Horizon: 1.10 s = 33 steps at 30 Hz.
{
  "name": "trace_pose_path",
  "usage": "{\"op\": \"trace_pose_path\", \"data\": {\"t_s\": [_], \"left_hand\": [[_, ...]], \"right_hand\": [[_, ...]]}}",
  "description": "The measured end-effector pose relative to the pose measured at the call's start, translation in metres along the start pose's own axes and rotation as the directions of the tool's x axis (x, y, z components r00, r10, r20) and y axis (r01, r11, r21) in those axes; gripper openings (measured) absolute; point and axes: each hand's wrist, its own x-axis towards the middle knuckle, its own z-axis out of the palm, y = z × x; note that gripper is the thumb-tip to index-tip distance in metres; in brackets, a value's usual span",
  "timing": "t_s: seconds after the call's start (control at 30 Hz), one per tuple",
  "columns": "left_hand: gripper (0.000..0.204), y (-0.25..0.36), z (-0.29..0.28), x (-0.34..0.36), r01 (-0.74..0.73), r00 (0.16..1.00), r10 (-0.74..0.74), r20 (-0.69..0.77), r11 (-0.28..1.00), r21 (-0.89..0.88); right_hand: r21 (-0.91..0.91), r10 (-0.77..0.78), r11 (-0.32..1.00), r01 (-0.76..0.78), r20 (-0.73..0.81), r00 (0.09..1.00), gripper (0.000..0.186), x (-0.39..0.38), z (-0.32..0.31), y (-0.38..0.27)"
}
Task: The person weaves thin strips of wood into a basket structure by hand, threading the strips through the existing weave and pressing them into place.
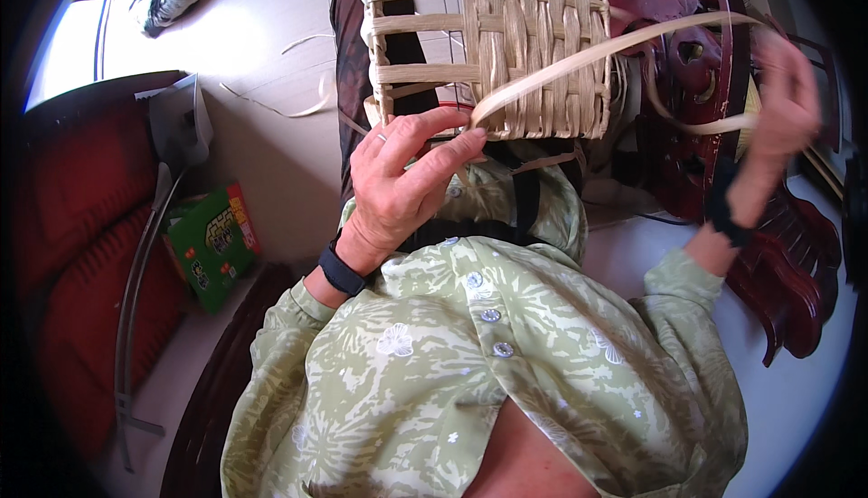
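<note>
A woven basket-like piece [493, 28] of flat tan strips rests at my lap, tightly woven at its right and open, with bare crosswise strips, at its left. My left hand [407, 164] pinches a long tan weaving strip [579, 62] at the near edge of the weave, thumb and forefinger together. From there the strip arches up and right to my right hand [785, 105]. That hand is raised at the right and smeared by motion, with the strip running into it. A looser stretch of strip [714, 126] hangs beside it.
Carved dark-red wooden furniture [696, 91] stands close by my right arm. On the left are a red seat [90, 263], a green box [212, 245] and a curved grey metal piece [136, 317]. Loose strip ends [289, 114] lie on the tiled floor [271, 10].
</note>
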Motion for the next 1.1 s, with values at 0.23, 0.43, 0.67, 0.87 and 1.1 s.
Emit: {"op": "trace_pose_path", "data": {"t_s": [0.23, 0.43, 0.67, 0.87, 1.1], "left_hand": [[0.023, -0.003, -0.001, 0.007, -0.02, 0.999, 0.02, 0.037, 1.0, 0.014], [0.024, -0.004, 0.004, 0.006, -0.022, 0.999, 0.021, 0.036, 1.0, 0.01], [0.026, -0.003, 0.001, -0.001, -0.01, 1.0, 0.01, -0.005, 1.0, -0.008], [0.025, -0.002, -0.002, 0.002, -0.002, 1.0, 0.002, -0.003, 0.999, -0.041], [0.027, -0.004, 0.0, 0.006, -0.017, 0.999, 0.017, 0.034, 1.0, -0.02]], "right_hand": [[-0.748, 0.263, 0.416, -0.516, -0.445, 0.856, 0.044, 0.035, -0.109, 0.14], [0.572, -0.481, 0.783, 0.244, 0.309, 0.821, 0.044, -0.021, 0.038, -0.135], [0.448, -0.491, 0.838, 0.312, 0.367, 0.79, 0.007, -0.033, 0.056, -0.122], [-0.483, 0.302, 0.768, -0.42, -0.305, 0.903, 0.047, 0.042, -0.054, 0.099], [0.189, 0.088, 0.973, -0.134, 0.231, 0.969, 0.027, -0.002, -0.004, -0.034]]}}
